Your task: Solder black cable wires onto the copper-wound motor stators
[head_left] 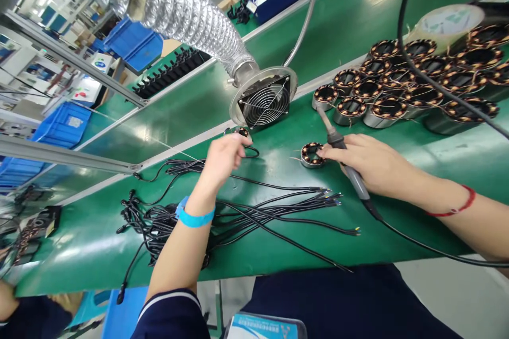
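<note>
My right hand (369, 164) is closed around a soldering iron (356, 183), its tip pointing up and away from me. The fingertips of that hand also reach a small motor stator (312, 155) with copper windings and loose wire ends on the green bench. Farther left, my left hand (226, 156) is closed with curled fingers at another stator (244, 132), mostly hidden behind it. A black cable loops out beside these fingers. Below my hands lies a bundle of black cables (274, 206), with stripped coloured ends to the right and plugs to the left.
Several stators (387, 111) stand grouped at the back right, near a roll of tape (451, 21). A fume extractor fan (265, 105) on a silver duct (178, 8) hangs over the bench (278, 254). A black cord (429, 79) crosses the right side. Another person's arm shows lower left.
</note>
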### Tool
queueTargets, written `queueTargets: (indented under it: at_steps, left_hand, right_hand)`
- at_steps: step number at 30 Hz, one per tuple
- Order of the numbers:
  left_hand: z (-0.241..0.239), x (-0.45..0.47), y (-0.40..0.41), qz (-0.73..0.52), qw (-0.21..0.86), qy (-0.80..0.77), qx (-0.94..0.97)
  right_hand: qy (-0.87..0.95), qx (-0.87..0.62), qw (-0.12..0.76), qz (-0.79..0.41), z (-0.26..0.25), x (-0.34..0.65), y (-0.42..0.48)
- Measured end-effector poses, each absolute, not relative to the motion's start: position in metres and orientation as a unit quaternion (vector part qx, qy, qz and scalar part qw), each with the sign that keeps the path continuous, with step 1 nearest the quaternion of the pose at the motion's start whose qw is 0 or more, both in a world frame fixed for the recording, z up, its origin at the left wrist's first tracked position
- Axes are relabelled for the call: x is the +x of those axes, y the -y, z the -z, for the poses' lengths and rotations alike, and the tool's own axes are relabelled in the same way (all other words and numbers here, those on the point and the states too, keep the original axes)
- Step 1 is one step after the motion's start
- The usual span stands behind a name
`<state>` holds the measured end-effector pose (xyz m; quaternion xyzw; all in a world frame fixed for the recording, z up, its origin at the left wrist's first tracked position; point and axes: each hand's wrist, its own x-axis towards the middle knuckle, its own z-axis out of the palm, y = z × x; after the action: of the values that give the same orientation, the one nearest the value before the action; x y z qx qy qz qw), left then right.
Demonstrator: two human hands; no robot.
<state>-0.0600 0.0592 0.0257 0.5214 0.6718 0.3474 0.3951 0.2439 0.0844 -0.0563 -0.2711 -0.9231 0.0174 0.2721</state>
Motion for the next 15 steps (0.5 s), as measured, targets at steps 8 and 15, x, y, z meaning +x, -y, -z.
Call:
queueTargets:
  at_steps: [8,15]
  left_hand:
    - [-0.004,-0.013,-0.058,-0.269,0.502,-0.611,0.550]
    - [0.012,-0.017,-0.060,-0.160,0.482,-0.565,0.650]
  right_hand:
    - [0.888,-0.362,0.256,-0.120,0.045,0.216,-0.073]
    - [0.875,-0.358,0.296,-0.135,0.052,0.204,-0.066]
